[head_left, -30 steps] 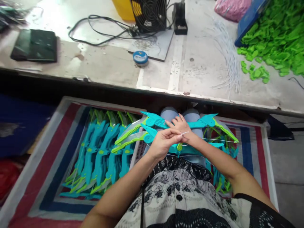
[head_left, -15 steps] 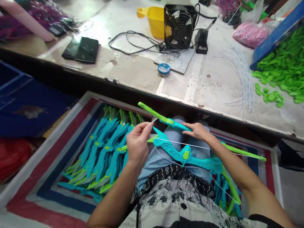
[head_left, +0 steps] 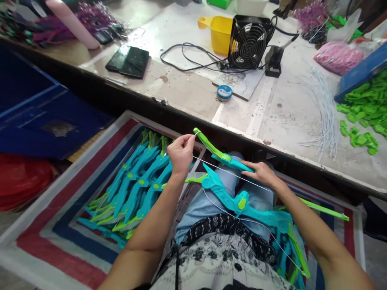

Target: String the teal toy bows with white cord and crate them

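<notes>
My left hand (head_left: pixel 181 155) is closed in a pinch on a white bowstring (head_left: pixel 231 170), right beside the green tip of a toy bow (head_left: pixel 237 162). From there the string runs slanting down to the right, past my right forearm. Wrapped around the bow's turquoise middle is my right hand (head_left: pixel 260 174). The far green limb of this bow sticks out beyond my right arm. A second turquoise toy bow (head_left: pixel 225 193) lies across my lap, its string hanging slack below it.
Several similar bows (head_left: pixel 142 181) are stacked at my left on a striped sheet (head_left: pixel 39 237); more lie at lower right. Ahead, the workbench (head_left: pixel 187 90) carries a black fan (head_left: pixel 249 44), a yellow scoop (head_left: pixel 219 36), a blue round tin (head_left: pixel 224 92), white strings (head_left: pixel 323 117) and green parts (head_left: pixel 367 100).
My left hand has moved up to the bow's green tip, drawing the string with it. My right hand keeps its hold. The view has turned, shifting the bench items to the right.
</notes>
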A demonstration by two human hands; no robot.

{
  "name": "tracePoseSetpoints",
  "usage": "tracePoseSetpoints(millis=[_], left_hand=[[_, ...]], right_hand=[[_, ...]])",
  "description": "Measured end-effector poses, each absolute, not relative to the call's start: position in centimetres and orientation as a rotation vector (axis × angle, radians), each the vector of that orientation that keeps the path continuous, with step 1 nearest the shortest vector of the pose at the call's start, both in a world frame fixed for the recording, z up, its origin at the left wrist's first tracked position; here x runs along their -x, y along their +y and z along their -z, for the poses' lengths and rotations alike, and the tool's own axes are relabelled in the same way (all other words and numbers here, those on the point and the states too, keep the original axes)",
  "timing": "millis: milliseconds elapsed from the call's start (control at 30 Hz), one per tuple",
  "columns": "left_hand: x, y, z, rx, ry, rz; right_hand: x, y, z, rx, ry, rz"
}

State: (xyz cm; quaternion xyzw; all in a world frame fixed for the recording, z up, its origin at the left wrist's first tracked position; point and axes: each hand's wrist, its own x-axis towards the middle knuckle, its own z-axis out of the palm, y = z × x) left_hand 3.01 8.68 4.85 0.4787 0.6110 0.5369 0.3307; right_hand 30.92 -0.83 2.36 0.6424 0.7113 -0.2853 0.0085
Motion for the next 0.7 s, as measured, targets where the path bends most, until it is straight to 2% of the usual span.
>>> tracePoseSetpoints(millis=[700], left_hand=[[-3.19,8.61,-5.11,-1.271,1.565,-1.366]], right_hand=[[-30.72,-0.96,-2.81,-1.992,2.224,0.874]])
